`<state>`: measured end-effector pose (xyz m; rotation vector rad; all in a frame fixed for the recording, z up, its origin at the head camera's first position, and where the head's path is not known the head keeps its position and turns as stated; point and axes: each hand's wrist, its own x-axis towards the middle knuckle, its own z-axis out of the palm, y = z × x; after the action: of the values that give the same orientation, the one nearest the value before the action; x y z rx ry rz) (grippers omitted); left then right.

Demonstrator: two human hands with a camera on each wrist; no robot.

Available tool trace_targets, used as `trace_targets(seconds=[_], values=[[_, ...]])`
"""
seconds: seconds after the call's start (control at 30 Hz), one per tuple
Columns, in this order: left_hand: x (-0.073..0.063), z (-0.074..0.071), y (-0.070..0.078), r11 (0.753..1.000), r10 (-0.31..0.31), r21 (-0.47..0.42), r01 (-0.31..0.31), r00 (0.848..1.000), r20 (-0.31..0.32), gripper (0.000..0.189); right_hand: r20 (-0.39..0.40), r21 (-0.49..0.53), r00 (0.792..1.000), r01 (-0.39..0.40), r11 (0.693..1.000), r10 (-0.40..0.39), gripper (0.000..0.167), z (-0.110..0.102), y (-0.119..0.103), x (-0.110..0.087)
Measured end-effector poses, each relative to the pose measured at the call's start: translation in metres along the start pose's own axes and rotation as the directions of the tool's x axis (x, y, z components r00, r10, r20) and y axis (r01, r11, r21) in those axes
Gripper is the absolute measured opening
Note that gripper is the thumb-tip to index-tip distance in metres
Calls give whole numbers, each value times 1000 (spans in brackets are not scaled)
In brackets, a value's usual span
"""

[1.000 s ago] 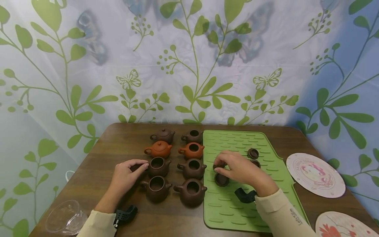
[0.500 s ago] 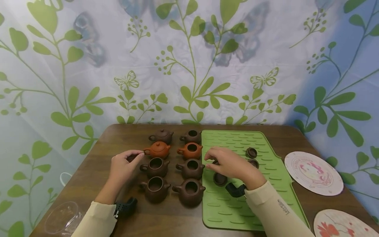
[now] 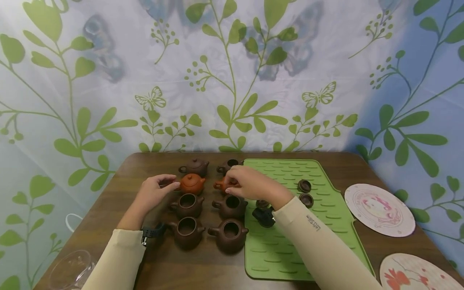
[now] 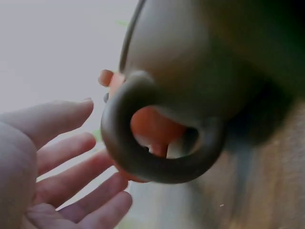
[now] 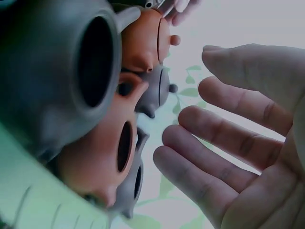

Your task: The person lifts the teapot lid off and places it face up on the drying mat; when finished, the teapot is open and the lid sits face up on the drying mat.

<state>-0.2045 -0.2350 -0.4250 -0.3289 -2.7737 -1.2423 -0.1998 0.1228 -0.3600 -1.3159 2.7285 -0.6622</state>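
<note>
My left hand (image 3: 152, 193) is beside the handle of the lidded orange teapot (image 3: 192, 184), thumb and fingers apart. In the left wrist view its fingers are spread with nothing between them, next to a dark teapot's handle (image 4: 114, 126). My right hand (image 3: 250, 181) hovers over the lidless orange teapot (image 3: 219, 185), covering much of it in the head view. The right wrist view shows that hand's fingers (image 5: 209, 129) extended and holding nothing, facing the lidless orange teapot's dark opening. A lidded dark teapot (image 3: 194, 166) stands behind the lidded orange one.
Several lidless dark teapots stand nearer, among them one at the front left (image 3: 187, 237) and one at the front right (image 3: 229, 239). Small dark lids (image 3: 304, 185) lie on the green mat (image 3: 279, 257). Round placemats (image 3: 378, 225) lie right; a clear container (image 3: 70, 268) stands front left.
My right hand has moved left from the lids on the mat to above the lidless orange teapot. My left hand has moved back from a dark teapot's handle to the lidded orange teapot's.
</note>
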Motion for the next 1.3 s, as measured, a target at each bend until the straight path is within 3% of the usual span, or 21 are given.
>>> trace_targets(seconds=[0.2,0.47,0.67,0.93,1.3], values=[[5,-7,-8,999,-20,-44,25,993,115,56,52,-29,999,-4,1000,5,18,-3,-7,42],[7,-6,-17,998,-7,-56,15,988,152,49,109,-70,992,-50,996,57,25,4,-11,86],[9,-2,-21,998,0,-62,7,993,116,40,130,-108,990,-43,993,57,28,16,-12,110],[13,6,-26,1000,15,-14,-14,1000,21,34,121,-150,985,-102,983,120,37,30,-14,132],[13,8,-28,1000,-6,5,6,1000,-26,26,102,-160,984,-129,979,146,25,40,-20,146]])
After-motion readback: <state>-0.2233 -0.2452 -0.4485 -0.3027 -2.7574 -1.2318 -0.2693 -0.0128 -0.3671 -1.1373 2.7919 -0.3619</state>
